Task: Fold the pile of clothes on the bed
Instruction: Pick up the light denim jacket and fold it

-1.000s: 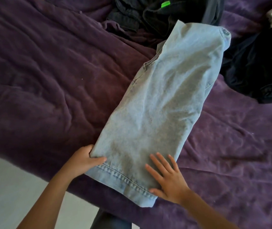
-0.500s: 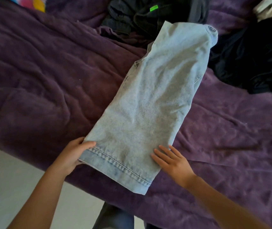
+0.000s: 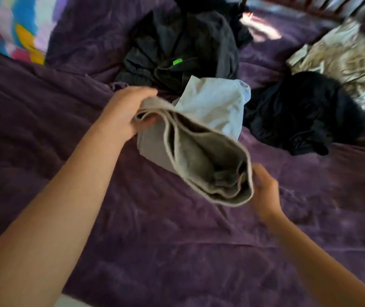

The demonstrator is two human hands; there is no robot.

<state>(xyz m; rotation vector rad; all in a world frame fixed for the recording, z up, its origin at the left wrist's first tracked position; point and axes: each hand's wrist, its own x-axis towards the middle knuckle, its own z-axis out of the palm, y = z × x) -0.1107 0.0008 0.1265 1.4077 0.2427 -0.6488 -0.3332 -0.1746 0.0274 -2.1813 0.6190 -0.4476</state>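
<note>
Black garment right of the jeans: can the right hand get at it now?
Probably not yet. The right hand grips the lifted hem of the jeans, so it is occupied. Otherwise the way looks free: only purple bedspread lies between it and the black garment.

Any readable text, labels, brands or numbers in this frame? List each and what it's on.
No text can be read in this frame.
green tag on the dark clothes: too small and blurred to read; it may be blank.
jeans, gripped by the left hand and the right hand: no label or print shows.
patterned fabric: colour blocks only, no letters.
</note>
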